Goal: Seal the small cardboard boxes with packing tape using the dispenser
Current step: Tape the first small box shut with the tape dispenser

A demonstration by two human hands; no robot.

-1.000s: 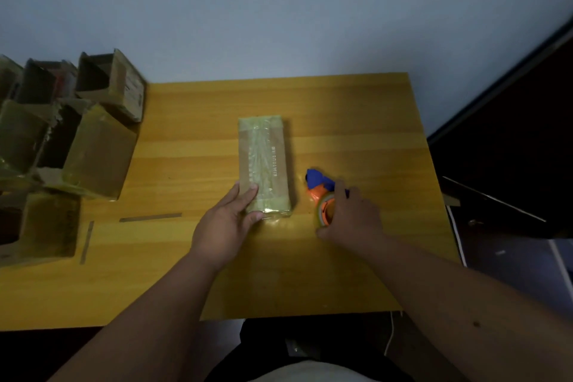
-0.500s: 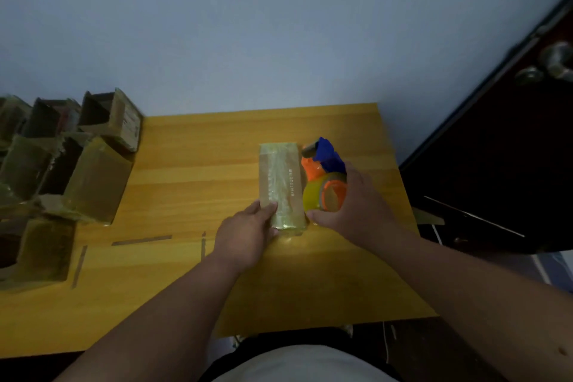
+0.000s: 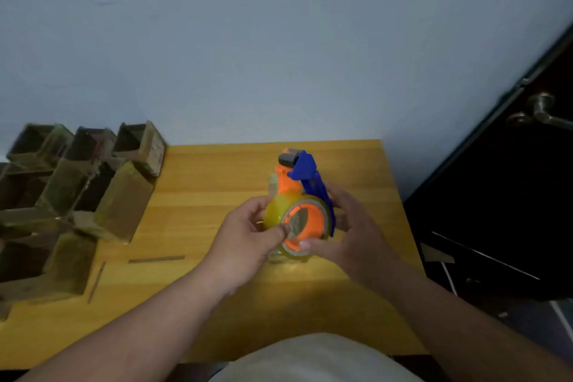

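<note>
An orange and blue tape dispenser (image 3: 297,183) with a yellowish tape roll (image 3: 276,214) is held up above the table's middle. My right hand (image 3: 350,226) grips it from the right, thumb under the roll. My left hand (image 3: 248,232) pinches the roll's left edge with thumb and fingers. A taped small cardboard box (image 3: 273,184) lies on the wooden table (image 3: 201,195) beneath the dispenser and is mostly hidden by it and my hands.
Several open small cardboard boxes (image 3: 77,195) crowd the table's left side. Two loose strips (image 3: 156,259) lie on the wood near the front left. A dark door (image 3: 511,195) with a metal handle (image 3: 542,110) stands to the right.
My right hand lifted the dispenser off the table and brought it over the box. My left hand left the box and took hold of the tape roll. The camera tilted upward.
</note>
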